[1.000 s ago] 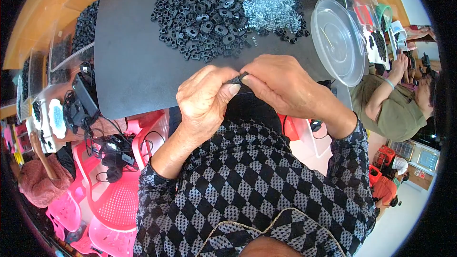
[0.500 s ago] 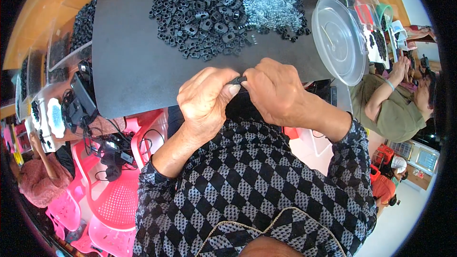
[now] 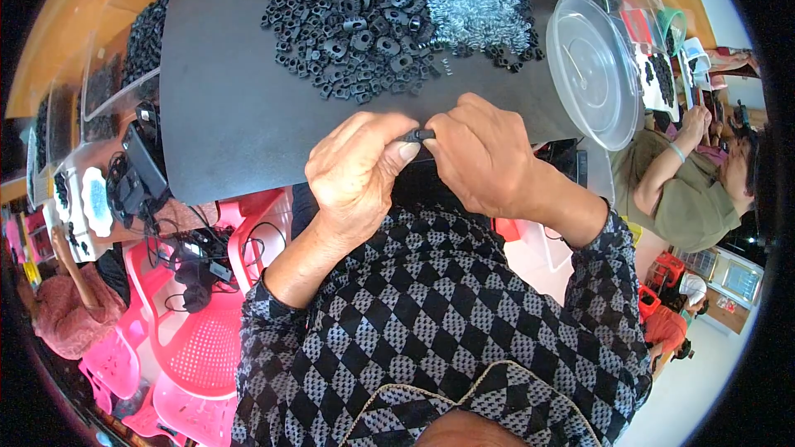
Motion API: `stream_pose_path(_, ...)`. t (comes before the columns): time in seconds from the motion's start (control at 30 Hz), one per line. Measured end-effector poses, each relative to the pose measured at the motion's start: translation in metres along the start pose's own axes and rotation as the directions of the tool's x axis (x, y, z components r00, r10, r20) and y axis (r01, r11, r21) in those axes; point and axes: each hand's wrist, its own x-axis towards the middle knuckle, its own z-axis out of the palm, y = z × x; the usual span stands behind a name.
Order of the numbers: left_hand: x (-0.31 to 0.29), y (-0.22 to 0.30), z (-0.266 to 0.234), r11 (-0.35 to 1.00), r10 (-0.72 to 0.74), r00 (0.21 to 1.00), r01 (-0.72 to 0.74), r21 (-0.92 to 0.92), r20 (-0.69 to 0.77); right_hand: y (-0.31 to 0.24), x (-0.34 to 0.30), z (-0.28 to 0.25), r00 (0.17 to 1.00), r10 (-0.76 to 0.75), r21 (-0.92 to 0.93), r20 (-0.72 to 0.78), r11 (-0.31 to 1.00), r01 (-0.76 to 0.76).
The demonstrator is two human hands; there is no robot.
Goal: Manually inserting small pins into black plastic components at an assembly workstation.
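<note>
Between my two hands, just in front of the table's near edge, is a small black plastic cord lock. My left hand pinches its left side, with the thumb under it. My right hand has its fingers curled round the right end, hiding much of it. Beyond the hands lies a broad heap of loose black cord lock parts, several with oval openings. A pile of small silvery springs rests at the right of that heap, and one stray spring lies nearer me.
The dark tabletop carries a round clear plastic lid at its right edge. Left of the table are a black device with cables, clear bins and pink chairs. A person in olive sits at the right.
Both hands stay almost in place around the cord lock. My fingers have drawn slightly apart, so a little more of it shows.
</note>
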Motion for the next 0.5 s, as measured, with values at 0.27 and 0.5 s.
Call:
stream_pose_path(0.27,-0.003,0.001,0.002,0.998,0.064,0.998,-0.064,0.029,-0.002,-0.002,-0.009,0.002,1.0,-0.019,0.032,0.01,0.999,0.019)
stream_pose_path(0.5,-0.004,0.003,0.0,0.999,-0.041,0.998,0.04,0.033,0.046,0.0,-0.009,0.012,0.998,-0.033,-0.067,-0.048,0.997,0.03)
